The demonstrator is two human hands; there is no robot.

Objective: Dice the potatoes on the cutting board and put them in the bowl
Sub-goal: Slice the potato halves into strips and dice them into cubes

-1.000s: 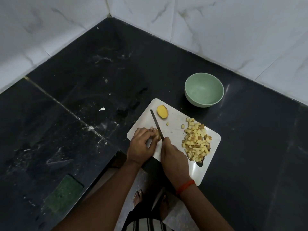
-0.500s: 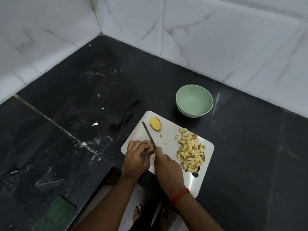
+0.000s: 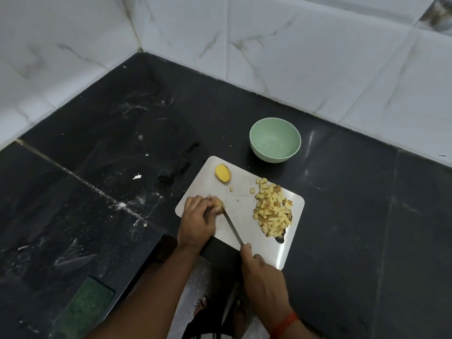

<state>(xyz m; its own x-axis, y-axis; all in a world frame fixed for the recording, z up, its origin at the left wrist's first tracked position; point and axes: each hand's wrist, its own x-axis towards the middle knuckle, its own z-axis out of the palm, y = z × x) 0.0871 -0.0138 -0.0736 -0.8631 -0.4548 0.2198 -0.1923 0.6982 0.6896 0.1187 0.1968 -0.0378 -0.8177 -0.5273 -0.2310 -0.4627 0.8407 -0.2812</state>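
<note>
Left hand [image 3: 195, 222] grips a pale potato piece [image 3: 217, 204]; right hand [image 3: 263, 272] grips the knife [image 3: 232, 227]; yellow dice [image 3: 272, 210] heaped at three o'clock.

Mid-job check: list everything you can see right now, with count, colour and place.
cutting board: one, white, on the counter near its front edge
diced potato pile: one heap, pale yellow, right side of the board
loose potato cubes: two, yellow, mid-board left of the heap
potato half: one, yellow, far left corner of the board
potato piece being cut: one, tan, under the left hand's fingers
knife: one, dark blade, tip at that piece
bowl: one, pale green, empty, beyond the board
counter: black stone, streaked with white specks
scrub pad: one, green, near left counter edge
wall tiles: white marble, behind
left hand: steadying the potato
right hand: gripping the knife, orange wristband
</note>
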